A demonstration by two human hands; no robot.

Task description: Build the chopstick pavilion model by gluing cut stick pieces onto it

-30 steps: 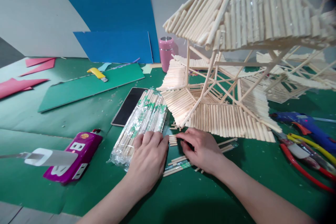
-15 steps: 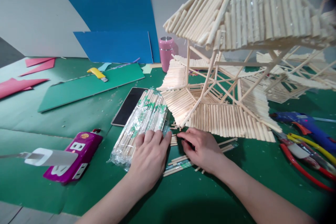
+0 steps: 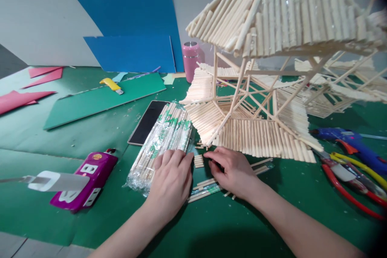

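One row of short sticks (image 3: 198,161), too small to count surely, lies between my left grip (image 3: 171,177) and my right grip (image 3: 232,171), near the fingertips of each. One wrapped bundle (image 3: 165,139) runs under and beyond the left, with one phone (image 3: 146,124) past it. My left fingers bend over the bundle's edge; the thumb is hidden, so I can't tell whether that grip is closed. My right one is slightly open, thumb and forefinger parted, beside loose longer sticks (image 3: 207,187). Just beyond it comes the edge of one stick model (image 3: 260,139); green counter (image 3: 208,229) stretches between my forearms.
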